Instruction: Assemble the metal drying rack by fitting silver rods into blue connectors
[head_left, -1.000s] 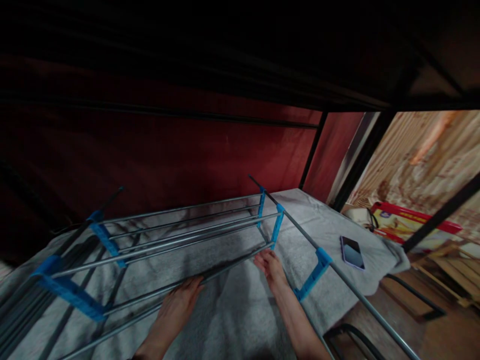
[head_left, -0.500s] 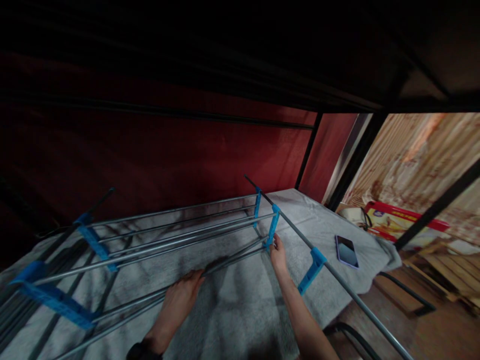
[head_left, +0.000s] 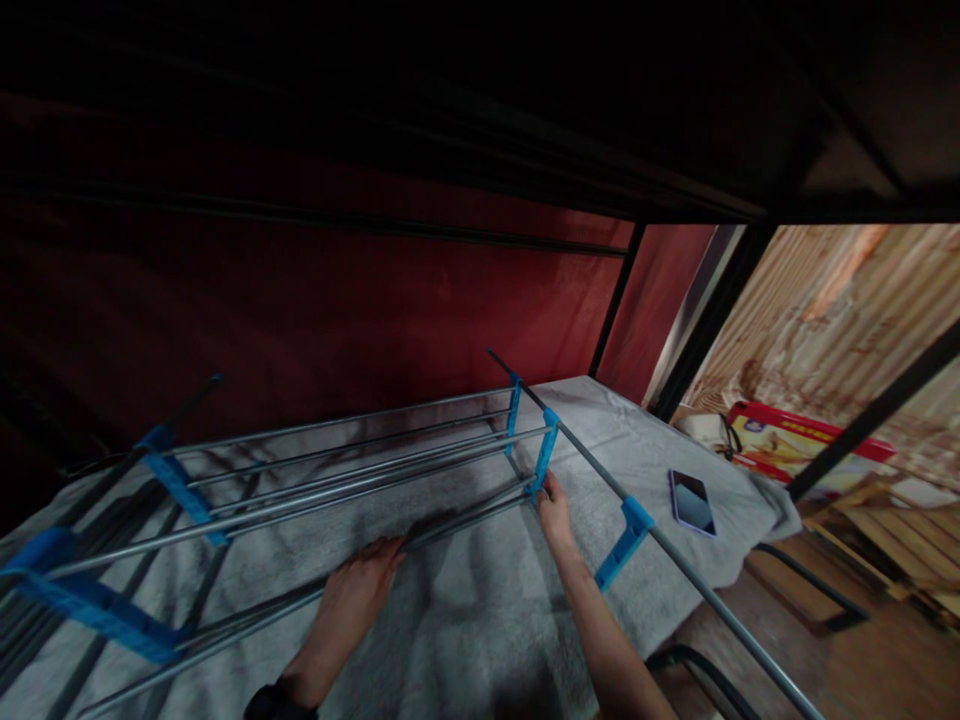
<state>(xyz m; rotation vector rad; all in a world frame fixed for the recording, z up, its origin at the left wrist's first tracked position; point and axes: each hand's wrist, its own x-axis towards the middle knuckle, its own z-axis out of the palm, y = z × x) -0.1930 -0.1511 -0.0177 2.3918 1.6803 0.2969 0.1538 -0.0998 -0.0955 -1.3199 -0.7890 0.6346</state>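
L hand [head_left: 364, 590] closed on lower tubes [head_left: 465, 525]; R hand's fingers curled at mid blue bracket [head_left: 546, 455]. Rack [head_left: 360, 481] part-built, nr bed's [head_left: 637, 440] back edge: rear crossbars in, front R bracket [head_left: 626, 540] apparently w/o any.

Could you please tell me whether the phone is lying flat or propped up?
Flat, face up: the phone lies along the grey cloth, its glossy screen showing. Whether it is on, I cannot tell.
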